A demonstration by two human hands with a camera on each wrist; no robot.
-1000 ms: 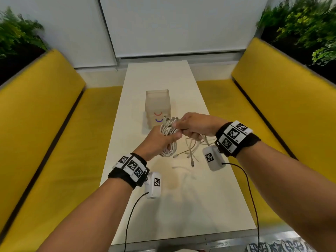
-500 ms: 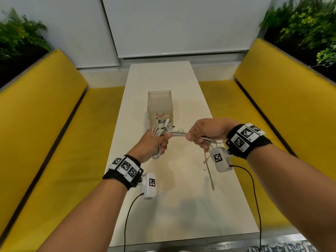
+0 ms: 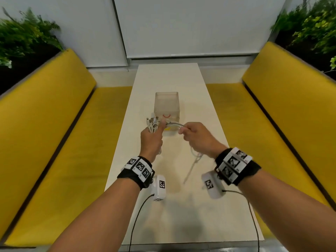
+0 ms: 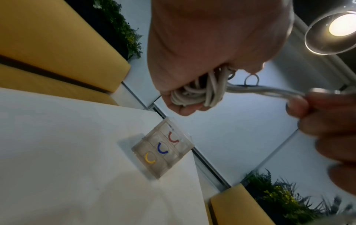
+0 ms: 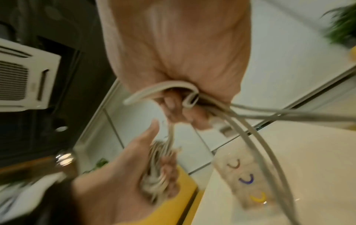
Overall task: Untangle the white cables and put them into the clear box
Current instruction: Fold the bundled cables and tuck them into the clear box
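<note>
My left hand (image 3: 151,138) grips a coiled bundle of white cables (image 3: 152,124), plug ends sticking up above the fingers; the left wrist view shows the bundle (image 4: 198,91) wrapped in its curled fingers. My right hand (image 3: 194,137) pinches a few white strands (image 3: 174,124) stretched taut between the two hands, and loose ends (image 3: 192,160) hang from it toward the table. In the right wrist view the cables (image 5: 173,88) loop round its fingers. The clear box (image 3: 167,110), marked with red, blue and yellow arcs, stands just behind both hands, seemingly empty.
A long white table (image 3: 169,206) runs away from me between two yellow benches (image 3: 45,133). Green plants (image 3: 23,39) sit behind the bench backs. Black wires (image 3: 138,215) run from the wrist cameras toward me.
Both hands have risen and moved forward toward the clear box. The right hand pulled strands out sideways from the bundle, and the loose tangle has left the table.
</note>
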